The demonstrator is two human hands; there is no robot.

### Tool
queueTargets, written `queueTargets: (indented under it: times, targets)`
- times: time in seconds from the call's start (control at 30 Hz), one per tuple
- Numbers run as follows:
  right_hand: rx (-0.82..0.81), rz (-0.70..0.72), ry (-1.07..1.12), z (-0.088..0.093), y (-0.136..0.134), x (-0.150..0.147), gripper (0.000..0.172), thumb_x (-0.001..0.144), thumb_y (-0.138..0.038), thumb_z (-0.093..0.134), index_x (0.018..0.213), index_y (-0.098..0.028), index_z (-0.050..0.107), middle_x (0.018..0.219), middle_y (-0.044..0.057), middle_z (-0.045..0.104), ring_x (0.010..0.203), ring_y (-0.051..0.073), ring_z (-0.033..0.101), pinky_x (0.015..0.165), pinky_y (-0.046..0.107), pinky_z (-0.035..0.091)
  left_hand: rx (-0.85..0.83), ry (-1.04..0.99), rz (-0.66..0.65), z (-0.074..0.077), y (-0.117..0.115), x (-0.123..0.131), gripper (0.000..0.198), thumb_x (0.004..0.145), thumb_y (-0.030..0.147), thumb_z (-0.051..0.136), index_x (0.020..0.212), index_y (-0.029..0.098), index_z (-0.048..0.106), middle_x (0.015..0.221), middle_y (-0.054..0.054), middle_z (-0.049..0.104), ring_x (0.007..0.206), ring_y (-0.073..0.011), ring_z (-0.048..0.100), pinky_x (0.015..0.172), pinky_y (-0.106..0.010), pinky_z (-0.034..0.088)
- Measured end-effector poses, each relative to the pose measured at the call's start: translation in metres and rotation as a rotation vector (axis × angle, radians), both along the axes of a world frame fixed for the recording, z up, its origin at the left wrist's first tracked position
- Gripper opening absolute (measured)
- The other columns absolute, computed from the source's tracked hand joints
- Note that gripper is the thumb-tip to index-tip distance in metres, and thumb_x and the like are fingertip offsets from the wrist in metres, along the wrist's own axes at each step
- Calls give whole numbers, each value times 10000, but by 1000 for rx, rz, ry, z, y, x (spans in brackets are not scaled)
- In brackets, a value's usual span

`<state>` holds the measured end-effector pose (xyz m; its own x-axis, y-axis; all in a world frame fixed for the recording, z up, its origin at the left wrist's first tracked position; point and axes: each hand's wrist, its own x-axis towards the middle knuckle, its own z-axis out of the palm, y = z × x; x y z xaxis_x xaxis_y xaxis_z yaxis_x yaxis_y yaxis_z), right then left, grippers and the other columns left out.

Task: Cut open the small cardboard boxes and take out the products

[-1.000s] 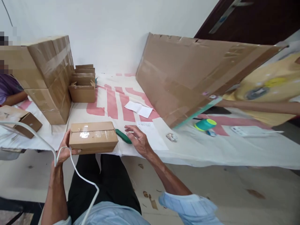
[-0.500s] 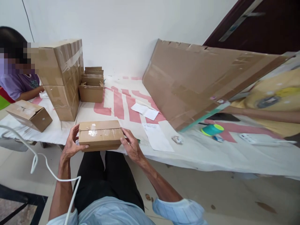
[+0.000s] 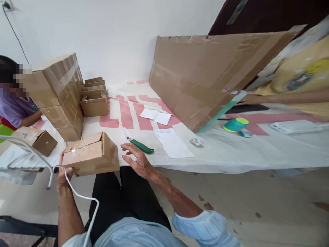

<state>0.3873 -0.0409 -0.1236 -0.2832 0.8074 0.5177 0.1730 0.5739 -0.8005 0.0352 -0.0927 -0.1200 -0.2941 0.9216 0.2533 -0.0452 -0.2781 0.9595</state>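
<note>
Brown rectangular cardboard box [image 3: 89, 159] gripped by one end

The left hand [image 3: 64, 172] closes around the box's left end, thumb on the near side, likely steadying it at the front edge of the white-and-pink cloth-covered surface [image 3: 231, 154]; whether its base rests there is unclear. The right hand [image 3: 138, 161] is empty, fingers parted, just beside the box's right end. Beyond it lies a green-handled cutter [image 3: 142, 146], probably placed for easy reach.

A thin white cable [image 3: 84, 197] crosses the left hand and could snag. Farther back, a tall stack of taped brown cartons [image 3: 63, 97] limits room leftward; on the right, a broad brown cardboard panel [image 3: 200, 82] stands aslant, partly hiding a co-worker in yellow [image 3: 298, 73].
</note>
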Motion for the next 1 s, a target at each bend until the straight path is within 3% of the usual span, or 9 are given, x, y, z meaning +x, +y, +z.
queueTargets:
  times: [0.17, 0.3, 0.37, 0.53, 0.67, 0.77, 0.83, 0.93, 1.0]
  targets:
    - [65, -8, -38, -3, 4, -6, 357, 1056, -417, 598, 1377, -282, 677, 1347, 116, 690, 1178, 259, 690, 933, 440, 633, -29, -92, -21, 8, 0, 1, 1024, 555, 530, 914, 1484, 290, 557, 1310, -98, 742, 1278, -394, 679, 1125, -558, 557]
    - [140, -251, -203, -26, 28, 26, 323, 1055, -435, 577, 1299, -258, 694, 1315, 138, 692, 1243, 318, 649, 1036, 513, 581, -51, 32, -36, 10, 12, 1, 1083, 398, 442, 1032, 1370, 280, 582, 1337, -100, 715, 1293, -389, 663, 1102, -489, 554]
    - [138, -390, -359, -45, 41, 51, 305, 1044, -468, 574, 1204, -245, 708, 1207, 153, 707, 1147, 342, 649, 1003, 531, 568, -49, 120, -84, 12, 17, 7, 1098, 360, 400, 1064, 1328, 268, 563, 1346, -119, 704, 1314, -387, 645, 1102, -474, 542]
    - [91, -444, -702, -87, 61, 97, 315, 1026, -518, 566, 1018, -224, 678, 990, 155, 681, 945, 337, 624, 857, 475, 543, -43, 212, -183, 13, 17, 25, 1016, 485, 419, 1057, 1327, 275, 508, 1423, -147, 650, 1391, -377, 588, 1065, -476, 543]
    - [94, -427, -833, -98, 64, 100, 202, 1013, -400, 553, 966, -228, 648, 986, 139, 673, 929, 313, 618, 804, 417, 508, -64, 276, -218, 10, 12, 29, 1017, 539, 377, 1050, 1378, 277, 484, 1500, -169, 597, 1449, -395, 548, 1115, -501, 497]
    - [82, -474, -805, -91, 65, 96, 152, 985, -340, 530, 928, -236, 625, 939, 110, 662, 860, 279, 608, 738, 372, 474, -59, 308, -222, 8, 10, 32, 1034, 544, 356, 1049, 1403, 284, 478, 1566, -172, 542, 1488, -406, 510, 1129, -504, 484]
    - [73, -541, -691, -77, 66, 95, 185, 985, -356, 492, 924, -242, 623, 915, 96, 662, 824, 267, 603, 706, 360, 462, -56, 317, -225, 9, 9, 34, 1017, 552, 356, 1044, 1397, 286, 481, 1572, -167, 533, 1488, -405, 507, 1125, -505, 489]
    - [79, -608, -435, -37, 65, 89, 270, 1002, -422, 450, 910, -243, 631, 853, 73, 665, 785, 258, 600, 693, 363, 477, -62, 325, -232, 12, 7, 37, 951, 575, 375, 1033, 1364, 281, 510, 1567, -159, 541, 1479, -405, 516, 1128, -508, 487]
    - [68, -541, -306, -1, 59, 79, 312, 1016, -470, 470, 872, -245, 631, 756, 31, 636, 708, 232, 569, 654, 346, 478, -59, 327, -229, 14, 6, 39, 909, 584, 392, 1029, 1338, 280, 533, 1582, -154, 532, 1487, -409, 509, 1134, -509, 479]
